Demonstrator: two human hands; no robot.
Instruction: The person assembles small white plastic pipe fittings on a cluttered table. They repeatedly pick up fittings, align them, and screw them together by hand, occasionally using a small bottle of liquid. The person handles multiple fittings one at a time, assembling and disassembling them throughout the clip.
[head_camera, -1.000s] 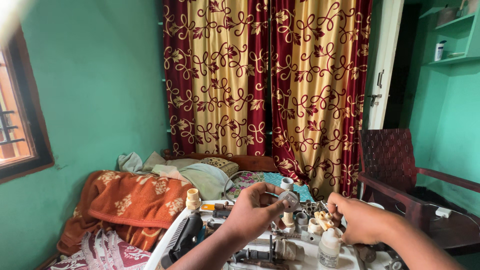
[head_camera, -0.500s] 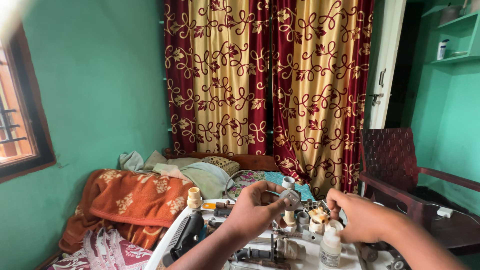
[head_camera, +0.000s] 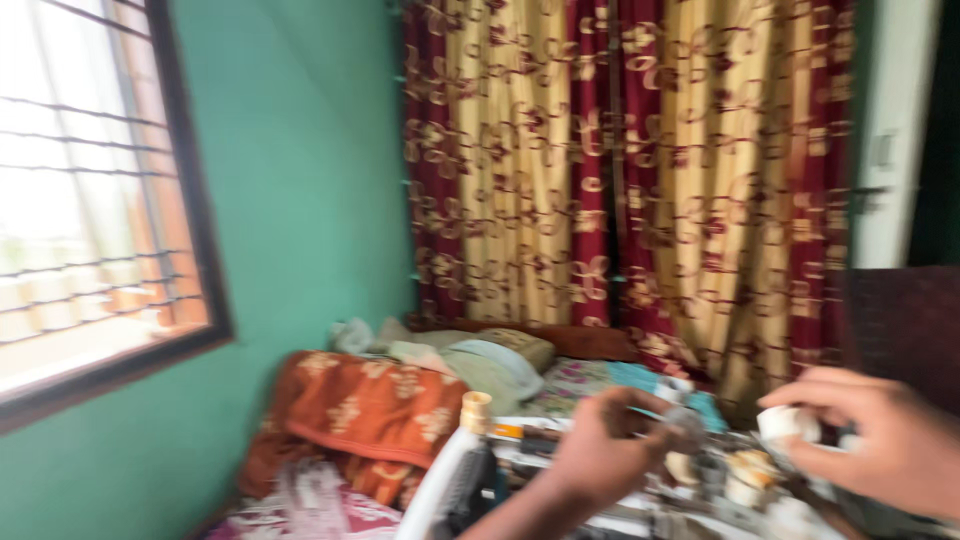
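Both hands are low in the head view and everything's motion-blurred, so take this loosely. My left hand is curled, fingertips pinched on a small greyish part held just above the tray clutter; I can't tell what the part is. My right hand sits well apart from it at the right edge, thumb and fingers closed round a small white cap-like piece.

Under and between them is a white tray crowded with small stuff: a yellowish spool-shaped thing standing at its far-left corner, a pale round pot below the right hand, a dark tool-like lump by the near-left rim. Labels are too smeared to make out, only an orange strip beside the spool.

Room to move: open air above the tray, and a gap between the two hands. Left of the tray is an orange patterned blanket heaped on a bed, with pillows behind it. Green wall and a barred window on the left, red-and-gold curtains behind, a dark chair back crowding the right hand's side.
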